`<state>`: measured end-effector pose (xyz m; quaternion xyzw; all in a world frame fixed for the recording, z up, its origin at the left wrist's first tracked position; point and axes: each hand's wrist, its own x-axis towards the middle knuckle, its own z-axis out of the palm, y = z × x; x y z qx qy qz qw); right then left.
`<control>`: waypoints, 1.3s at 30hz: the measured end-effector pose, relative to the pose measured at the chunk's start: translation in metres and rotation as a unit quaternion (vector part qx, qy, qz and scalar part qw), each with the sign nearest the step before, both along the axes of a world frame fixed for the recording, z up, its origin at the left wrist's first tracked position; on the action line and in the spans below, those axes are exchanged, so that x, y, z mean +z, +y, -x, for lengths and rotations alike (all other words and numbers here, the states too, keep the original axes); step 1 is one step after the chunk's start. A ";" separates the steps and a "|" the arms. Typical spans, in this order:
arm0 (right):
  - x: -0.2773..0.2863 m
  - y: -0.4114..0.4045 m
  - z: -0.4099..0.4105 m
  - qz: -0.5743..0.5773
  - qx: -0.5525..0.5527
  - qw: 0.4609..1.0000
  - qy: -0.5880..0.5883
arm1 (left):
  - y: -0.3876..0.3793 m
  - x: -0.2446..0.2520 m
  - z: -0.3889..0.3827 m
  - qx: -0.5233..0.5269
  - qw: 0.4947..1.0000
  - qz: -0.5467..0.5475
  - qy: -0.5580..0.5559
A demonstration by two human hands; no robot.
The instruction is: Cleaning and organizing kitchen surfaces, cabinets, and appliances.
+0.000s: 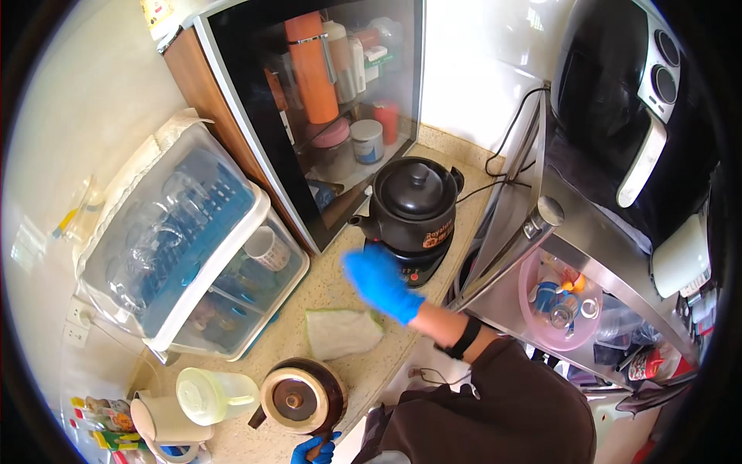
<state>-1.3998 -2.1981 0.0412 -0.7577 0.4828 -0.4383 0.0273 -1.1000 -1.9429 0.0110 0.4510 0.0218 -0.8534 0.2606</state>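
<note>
At the bottom edge my left hand (315,450), in a blue glove, grips the side handle of a brown ceramic pot (294,395). A tan-rimmed lid with a small knob covers that pot, and its spout points left. My right hand (379,281), also gloved in blue, is motion-blurred over the counter, and its finger positions are unclear. It is just in front of a black lidded electric decoction pot (414,203), covering part of its base (426,267) in view; contact cannot be told. Below the right hand, a folded pale cloth (343,333) with green edging lies on the speckled counter.
A translucent pitcher (211,397) and cream kettle (168,426) stand left of the brown pot. Farther back are a clear-lidded dish box (191,249) and a glass-door cabinet (313,116). At right, a metal shelf (608,232) carries a black air fryer (608,69) above a pink basin (559,336).
</note>
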 end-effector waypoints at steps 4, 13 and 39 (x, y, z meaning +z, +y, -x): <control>0.068 -0.054 0.081 0.027 -0.380 0.924 0.039 | 0.003 -0.006 -0.003 0.002 1.000 0.003 0.024; 0.053 -0.099 0.125 -0.141 -0.388 0.910 0.030 | 0.003 -0.005 -0.002 0.003 1.000 0.014 -0.002; 0.086 -0.095 0.131 -0.125 -0.380 0.916 0.017 | 0.017 -0.015 0.001 0.049 0.991 0.051 -0.116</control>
